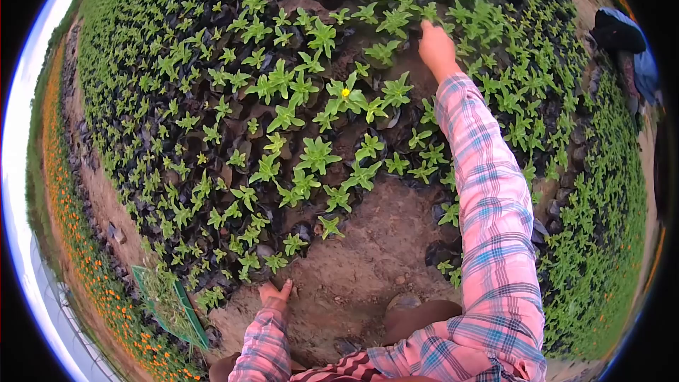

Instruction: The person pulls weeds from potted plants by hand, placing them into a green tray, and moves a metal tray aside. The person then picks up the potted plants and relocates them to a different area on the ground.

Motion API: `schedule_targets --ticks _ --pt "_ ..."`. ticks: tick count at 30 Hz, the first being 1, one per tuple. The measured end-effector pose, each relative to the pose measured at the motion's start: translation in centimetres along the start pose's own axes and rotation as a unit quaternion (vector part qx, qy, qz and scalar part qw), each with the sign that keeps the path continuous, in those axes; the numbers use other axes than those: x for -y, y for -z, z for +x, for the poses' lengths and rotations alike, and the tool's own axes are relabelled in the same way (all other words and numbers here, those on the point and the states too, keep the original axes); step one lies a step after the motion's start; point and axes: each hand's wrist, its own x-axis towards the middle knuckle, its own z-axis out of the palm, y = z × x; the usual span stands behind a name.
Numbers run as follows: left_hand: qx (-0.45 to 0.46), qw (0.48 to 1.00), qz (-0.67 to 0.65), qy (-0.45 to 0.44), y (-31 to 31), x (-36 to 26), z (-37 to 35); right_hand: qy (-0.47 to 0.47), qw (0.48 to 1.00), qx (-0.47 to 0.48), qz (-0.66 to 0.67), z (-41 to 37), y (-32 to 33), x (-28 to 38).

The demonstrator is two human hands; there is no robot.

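Observation:
My right hand (436, 49) reaches far out over the bed, its fingers curled closed among the green seedlings (317, 155). Whatever is between those fingertips is too small or hidden to make out. Low in the view, my left hand (274, 292) is at the near edge of the bed, thumb and fingers apart, beside black plastic seedling bags (300, 230). Part of its fingers is hidden. One plant near the middle carries a yellow flower (346, 93).
Bare soil (375, 240) lies in front of my knees. A green crate (189, 315) with pulled greenery stands at lower left. Orange flowers (92, 262) line the left side. Another person (629, 49) is at the upper right, beside more plants.

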Motion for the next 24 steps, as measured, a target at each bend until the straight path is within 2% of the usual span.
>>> schedule_targets --ticks 2,3,5,6,7,9,10,11,12,13,14,15,16,17,19,20,21,23,24 --pt "0.006 1.0 -0.011 -0.003 -0.1 0.0 -0.3 0.008 0.999 -0.039 -0.012 0.5 -1.3 -1.0" --pt "-0.008 1.0 -0.019 -0.007 -0.1 -0.1 -0.3 0.029 0.996 -0.083 0.02 0.6 -1.4 -1.5" --pt "-0.019 0.999 -0.027 -0.007 -0.1 -0.2 -0.4 -0.054 0.99 -0.053 0.119 1.2 -1.2 -2.3" --pt "-0.012 1.0 -0.023 -0.005 0.0 -0.4 -0.2 -0.028 0.984 -0.091 0.152 1.3 -1.5 -3.5" --pt "-0.004 1.0 -0.02 -0.005 0.1 -0.3 -0.3 -0.121 0.961 -0.018 0.248 0.3 2.0 -1.7" --pt "-0.025 0.999 -0.017 -0.02 -0.6 0.5 -0.1 -0.13 0.925 -0.009 0.356 -0.8 4.5 -1.3" --pt "-0.048 0.998 -0.015 -0.041 -0.9 0.9 0.0 -0.131 0.927 -0.006 0.352 -1.4 5.8 -1.2" --pt "-0.043 0.998 -0.016 -0.04 -1.1 1.1 0.0 -0.09 0.938 0.025 0.334 -2.1 7.5 -0.7" --pt "-0.024 1.0 -0.005 -0.015 -1.2 1.3 0.2 -0.048 0.947 0.055 0.314 -2.4 8.4 -0.8" --pt "-0.005 1.0 0.008 0.009 -1.2 1.4 0.4 -0.052 0.948 0.056 0.31 -2.4 8.6 -1.3" --pt "-0.018 1.0 0.002 -0.021 -1.3 1.5 0.4 0.067 0.971 0.053 0.223 -2.4 9.1 -1.4" --pt "-0.015 1.0 0.004 -0.022 -1.3 1.6 0.5 0.184 0.973 0.048 0.131 -2.4 9.6 -1.3" --pt "-0.01 0.999 0.013 -0.029 -1.2 1.7 0.5 0.234 0.964 0.046 0.119 -2.6 10.1 -1.0" --pt "-0.006 0.999 0.022 -0.035 -1.1 1.7 0.5 0.232 0.964 0.047 0.118 -2.7 9.8 -0.8" --pt "-0.006 1.0 0.017 -0.02 -1.8 2.7 1.0 0.314 0.942 0.098 0.064 -2.7 8.5 -0.8" --pt "-0.008 1.0 0.011 -0.004 -2.1 3.0 1.0 0.326 0.937 0.12 0.043 -2.7 7.1 -1.2" --pt "-0.007 1.0 0.011 0.001 -2.0 2.9 0.7 0.328 0.935 0.123 0.046 -2.5 6.1 -1.5" --pt "0.003 1.0 -0.014 -0.013 -1.5 2.3 0.7 0.294 0.937 0.185 -0.036 -2.5 4.4 -2.3" --pt "-0.008 0.999 -0.036 -0.024 -1.0 1.3 0.4 0.283 0.951 0.125 -0.002 -2.8 4.7 -1.6"
